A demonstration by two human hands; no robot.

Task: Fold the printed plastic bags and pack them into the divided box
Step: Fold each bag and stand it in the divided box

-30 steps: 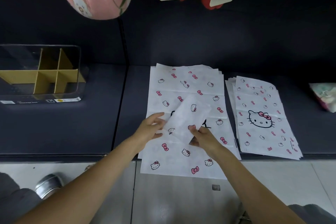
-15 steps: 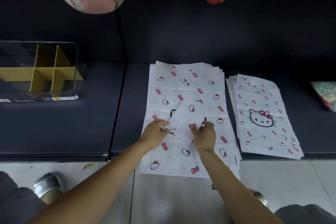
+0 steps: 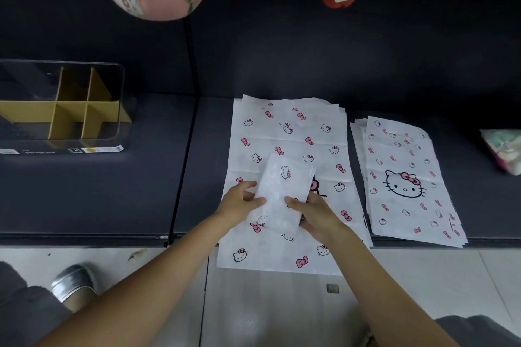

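1. Two hands work one folded bag (image 3: 283, 194) at the centre of the frame: the left hand (image 3: 239, 203) pinches its left edge, thumb on top, and the right hand (image 3: 315, 213) grips its lower right edge with curled fingers.
2. That bag is a narrow, tilted strip, held just above the large stack of flat printed bags (image 3: 290, 132) on the dark counter (image 3: 158, 191).
3. A smaller stack (image 3: 406, 177) lies right of centre, near the large one but apart from it.
4. My judgement: the folding step is in hand and close to done for this bag.
5. The divided box (image 3: 64, 110) sits at the upper left, well apart from the hands, and its visible compartments look empty.
6. Next, the strip likely needs one more fold or a firm crease, then a carry leftward into a compartment while pinched so it does not spring open.
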